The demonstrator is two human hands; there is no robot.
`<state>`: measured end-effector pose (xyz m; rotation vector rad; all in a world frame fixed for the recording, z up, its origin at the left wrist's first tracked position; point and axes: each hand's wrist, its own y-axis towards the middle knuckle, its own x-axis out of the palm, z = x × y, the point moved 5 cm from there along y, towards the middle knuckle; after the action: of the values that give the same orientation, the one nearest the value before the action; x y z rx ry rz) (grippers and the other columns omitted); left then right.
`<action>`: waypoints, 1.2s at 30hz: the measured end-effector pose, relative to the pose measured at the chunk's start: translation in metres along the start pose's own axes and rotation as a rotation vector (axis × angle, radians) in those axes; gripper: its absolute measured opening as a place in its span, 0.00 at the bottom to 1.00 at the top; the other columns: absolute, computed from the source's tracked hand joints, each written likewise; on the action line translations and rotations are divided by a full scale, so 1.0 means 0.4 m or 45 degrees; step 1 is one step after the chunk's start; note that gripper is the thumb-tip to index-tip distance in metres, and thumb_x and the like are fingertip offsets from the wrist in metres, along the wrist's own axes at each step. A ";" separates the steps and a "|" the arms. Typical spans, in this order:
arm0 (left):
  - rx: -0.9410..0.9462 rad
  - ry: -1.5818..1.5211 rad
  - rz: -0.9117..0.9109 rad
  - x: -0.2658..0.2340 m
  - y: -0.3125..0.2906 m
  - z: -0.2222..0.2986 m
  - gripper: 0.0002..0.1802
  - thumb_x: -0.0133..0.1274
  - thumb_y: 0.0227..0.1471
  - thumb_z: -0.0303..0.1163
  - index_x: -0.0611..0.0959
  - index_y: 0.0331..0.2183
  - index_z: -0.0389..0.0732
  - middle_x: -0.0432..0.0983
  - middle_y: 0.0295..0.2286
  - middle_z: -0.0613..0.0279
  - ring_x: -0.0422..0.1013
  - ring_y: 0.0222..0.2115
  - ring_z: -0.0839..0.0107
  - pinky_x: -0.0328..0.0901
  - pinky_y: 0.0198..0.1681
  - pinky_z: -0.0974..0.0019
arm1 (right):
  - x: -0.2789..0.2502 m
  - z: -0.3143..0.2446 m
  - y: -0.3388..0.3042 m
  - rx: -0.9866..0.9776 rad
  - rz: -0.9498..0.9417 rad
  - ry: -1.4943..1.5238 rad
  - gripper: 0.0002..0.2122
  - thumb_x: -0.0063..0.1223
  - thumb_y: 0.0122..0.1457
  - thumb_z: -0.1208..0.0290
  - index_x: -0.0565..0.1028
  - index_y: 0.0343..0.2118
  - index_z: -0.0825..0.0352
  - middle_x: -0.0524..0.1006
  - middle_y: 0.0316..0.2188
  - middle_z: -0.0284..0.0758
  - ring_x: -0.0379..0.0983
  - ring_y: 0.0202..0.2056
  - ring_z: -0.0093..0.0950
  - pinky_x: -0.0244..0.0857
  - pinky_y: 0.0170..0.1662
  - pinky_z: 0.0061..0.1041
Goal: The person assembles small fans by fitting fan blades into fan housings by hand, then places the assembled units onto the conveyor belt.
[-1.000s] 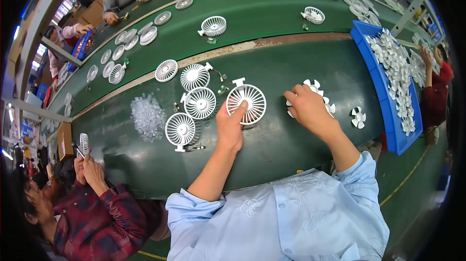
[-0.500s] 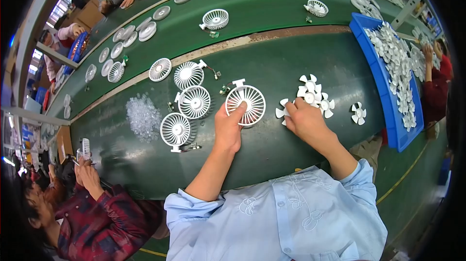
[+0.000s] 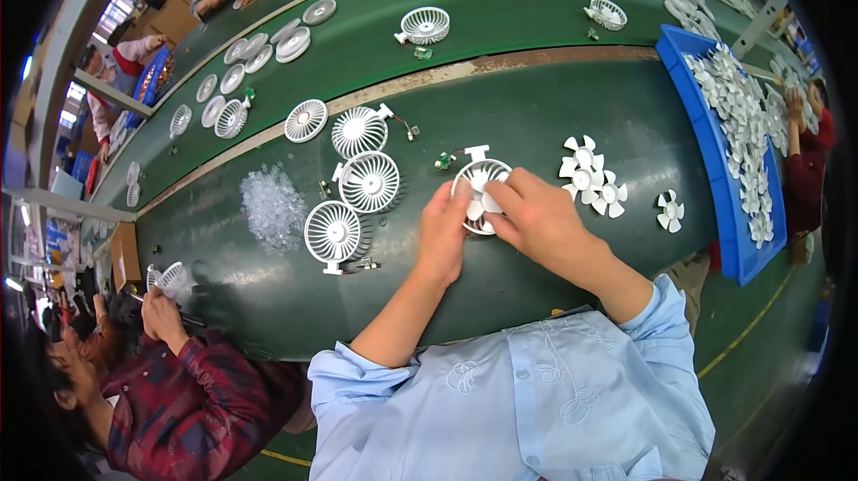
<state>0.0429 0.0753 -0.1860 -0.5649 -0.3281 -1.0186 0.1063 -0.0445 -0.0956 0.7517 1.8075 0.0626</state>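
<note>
My left hand (image 3: pixel 444 229) grips a round white fan housing (image 3: pixel 478 152) by its left rim, a short neck and a small green circuit board (image 3: pixel 444 160) at its far side. Over the housing, my right hand (image 3: pixel 542 215) pinches a white fan blade (image 3: pixel 483 198) that lies within the ring; whether it is seated I cannot tell. More loose fan blades (image 3: pixel 584 179) are clustered to the right of my right hand, with a single blade (image 3: pixel 669 211) farther right. Several slatted white fan housings (image 3: pixel 369 181) rest to the left of my hands.
A pile of small clear plastic pieces (image 3: pixel 273 210) lies left of the housings. On the right stands a blue tray (image 3: pixel 730 240) heaped with fan blades. Beyond a worn ledge, a green belt (image 3: pixel 500 12) carries round covers and housings. Co-workers sit at left, far left and right.
My right hand has picked a fan blade from the cluster and carried it left onto the housing. The left hand still holds the housing. The whole view has shifted slightly.
</note>
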 end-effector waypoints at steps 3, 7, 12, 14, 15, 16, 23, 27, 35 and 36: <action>0.126 0.068 -0.022 0.010 -0.008 0.007 0.19 0.55 0.58 0.35 0.74 0.47 0.34 0.76 0.38 0.63 0.72 0.38 0.79 0.67 0.40 0.75 | 0.031 -0.001 0.013 0.003 -0.033 0.039 0.19 0.63 0.46 0.74 0.73 0.43 0.66 0.71 0.32 0.37 0.73 0.32 0.35 0.68 0.29 0.31; 0.178 0.038 -0.030 0.010 -0.003 0.025 0.18 0.56 0.57 0.31 0.74 0.47 0.34 0.76 0.39 0.62 0.72 0.38 0.78 0.67 0.40 0.73 | 0.028 0.003 0.015 -0.017 0.085 0.120 0.21 0.63 0.46 0.75 0.73 0.45 0.67 0.72 0.36 0.37 0.73 0.33 0.34 0.69 0.31 0.31; 0.232 0.129 0.030 0.001 -0.009 0.036 0.17 0.56 0.56 0.29 0.75 0.45 0.32 0.77 0.38 0.61 0.72 0.36 0.78 0.68 0.39 0.72 | 0.000 0.062 0.017 0.079 0.202 0.298 0.19 0.66 0.47 0.71 0.73 0.42 0.72 0.75 0.36 0.37 0.72 0.29 0.29 0.66 0.31 0.25; 0.326 0.333 -0.055 0.004 -0.015 0.029 0.16 0.56 0.55 0.29 0.76 0.43 0.31 0.79 0.34 0.61 0.72 0.33 0.79 0.68 0.37 0.73 | 0.036 0.110 0.008 0.363 -0.097 0.567 0.19 0.66 0.48 0.68 0.74 0.39 0.73 0.76 0.32 0.39 0.72 0.29 0.29 0.66 0.31 0.27; 0.331 0.331 -0.054 0.000 -0.013 0.025 0.16 0.56 0.55 0.29 0.76 0.43 0.31 0.79 0.34 0.61 0.72 0.33 0.79 0.68 0.37 0.73 | 0.076 0.131 -0.010 0.651 -0.404 0.830 0.19 0.67 0.48 0.65 0.74 0.37 0.73 0.77 0.29 0.41 0.72 0.29 0.30 0.66 0.31 0.29; 0.339 0.411 -0.063 -0.003 -0.011 0.021 0.15 0.56 0.54 0.29 0.76 0.42 0.31 0.79 0.33 0.61 0.72 0.32 0.79 0.68 0.36 0.73 | 0.081 0.133 -0.014 0.594 -0.316 0.802 0.19 0.68 0.48 0.63 0.74 0.34 0.73 0.76 0.22 0.39 0.70 0.25 0.26 0.64 0.29 0.26; 0.292 0.537 0.066 -0.019 0.011 0.004 0.18 0.56 0.54 0.30 0.76 0.45 0.31 0.78 0.33 0.58 0.72 0.31 0.78 0.68 0.36 0.71 | 0.092 0.180 0.062 0.772 -0.745 0.875 0.17 0.66 0.48 0.62 0.76 0.32 0.72 0.76 0.21 0.35 0.69 0.19 0.21 0.64 0.22 0.22; 0.312 0.293 0.052 -0.037 0.023 0.007 0.23 0.52 0.58 0.30 0.69 0.52 0.30 0.75 0.39 0.55 0.72 0.34 0.75 0.67 0.39 0.71 | 0.071 0.366 0.186 0.921 -0.384 0.938 0.12 0.62 0.54 0.66 0.77 0.30 0.71 0.77 0.21 0.33 0.71 0.19 0.19 0.64 0.18 0.18; 0.293 0.596 -0.037 -0.040 0.037 -0.038 0.17 0.50 0.58 0.28 0.72 0.47 0.30 0.76 0.35 0.58 0.74 0.34 0.75 0.70 0.40 0.70 | 0.149 0.534 0.305 1.274 -0.011 1.398 0.10 0.56 0.58 0.67 0.77 0.38 0.67 0.80 0.31 0.33 0.76 0.28 0.20 0.70 0.28 0.17; 0.292 0.618 -0.030 -0.041 0.032 -0.032 0.16 0.50 0.58 0.27 0.72 0.47 0.30 0.76 0.35 0.58 0.74 0.34 0.75 0.70 0.40 0.71 | 0.163 0.470 0.329 1.186 -0.071 1.365 0.08 0.57 0.56 0.69 0.76 0.37 0.67 0.79 0.30 0.34 0.76 0.27 0.21 0.69 0.27 0.18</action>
<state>0.0458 0.0844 -0.2082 -0.0971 -0.0185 -1.0880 0.3189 0.0346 -0.1688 1.4911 2.9168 -0.5493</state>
